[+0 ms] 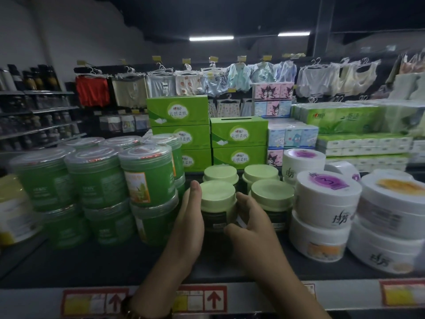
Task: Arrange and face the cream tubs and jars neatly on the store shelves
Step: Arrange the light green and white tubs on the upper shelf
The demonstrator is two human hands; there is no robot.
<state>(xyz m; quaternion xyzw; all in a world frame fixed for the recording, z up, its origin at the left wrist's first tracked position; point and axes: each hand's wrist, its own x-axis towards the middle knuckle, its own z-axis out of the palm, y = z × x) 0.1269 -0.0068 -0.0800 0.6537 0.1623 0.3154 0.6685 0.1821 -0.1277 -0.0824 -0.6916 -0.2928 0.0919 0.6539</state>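
As left hand [187, 224] presses flat and right hand [250, 222] grips the jar [218, 199], facing seems underway. Next — square its label.

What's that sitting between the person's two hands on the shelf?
A dark, green-lidded jar at the front of its row. The left hand and right hand touch its opposite sides. The head view shows this.

1. Front strip of the shelf [96, 263] is bare, easy way in.
2. Stacked green tubs [147, 180] wall off the left, white tubs [326, 203] the right.
3. The green-lidded jars [271, 194] sit packed between them.
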